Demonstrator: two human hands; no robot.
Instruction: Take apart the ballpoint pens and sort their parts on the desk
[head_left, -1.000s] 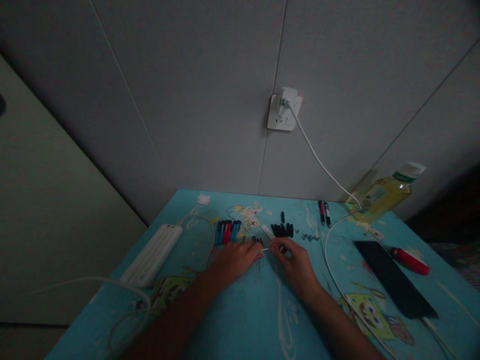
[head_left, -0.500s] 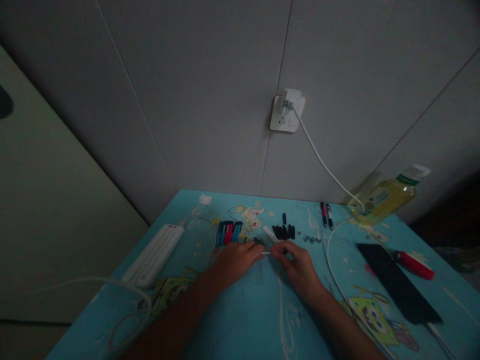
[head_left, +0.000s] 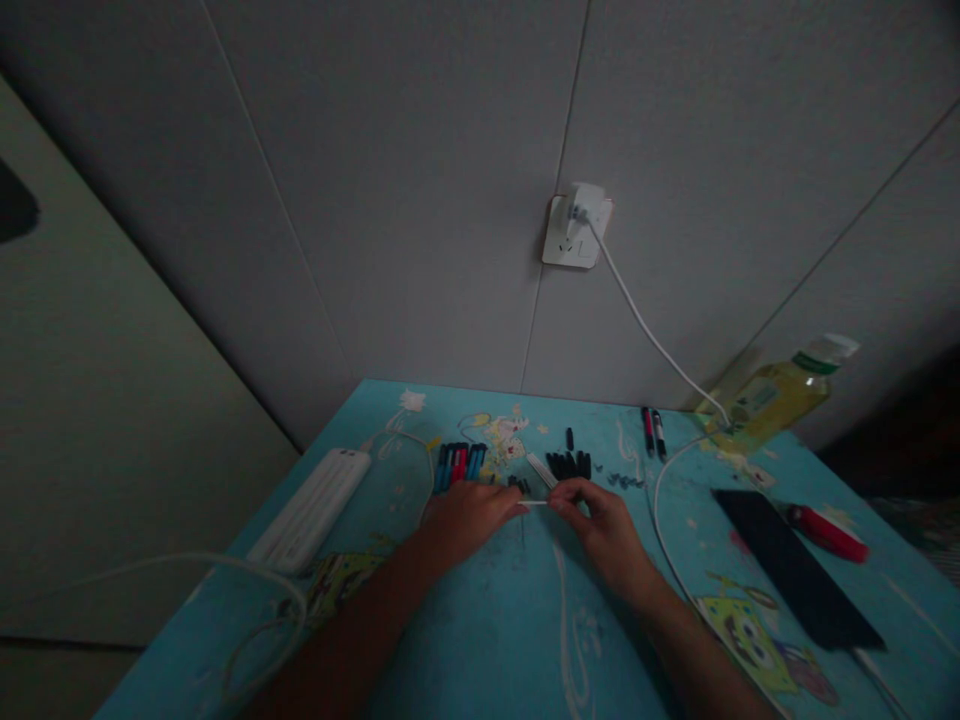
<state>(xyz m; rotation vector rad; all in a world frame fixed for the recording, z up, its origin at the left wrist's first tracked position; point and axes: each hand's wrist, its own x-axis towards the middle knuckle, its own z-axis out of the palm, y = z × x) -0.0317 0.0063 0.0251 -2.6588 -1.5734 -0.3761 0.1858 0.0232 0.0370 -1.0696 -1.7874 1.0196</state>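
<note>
Between my two hands stretches a thin white pen refill [head_left: 534, 502]. My left hand [head_left: 472, 512] is closed on its left end, and my right hand [head_left: 589, 512] pinches its right end between thumb and fingers. Just beyond my left hand lies a row of blue and red pen barrels [head_left: 459, 464]. Behind my right hand are several black pen parts [head_left: 568, 465] and a bundle of white refills [head_left: 541, 470]. A few small dark pieces [head_left: 519, 484] lie close to my left fingertips. Farther right are several small grey parts [head_left: 624, 481].
Two pens [head_left: 654, 432] lie at the back. On the right stand a yellow liquid bottle [head_left: 776, 400], a dark flat slab [head_left: 799, 570] and a red-handled tool [head_left: 829, 533]. A white power strip [head_left: 311, 508] sits left. White cable [head_left: 664, 530] crosses the tabletop.
My right hand has moved slightly right, away from my left, and more of the white refill shows between them. The view has shifted a little.
</note>
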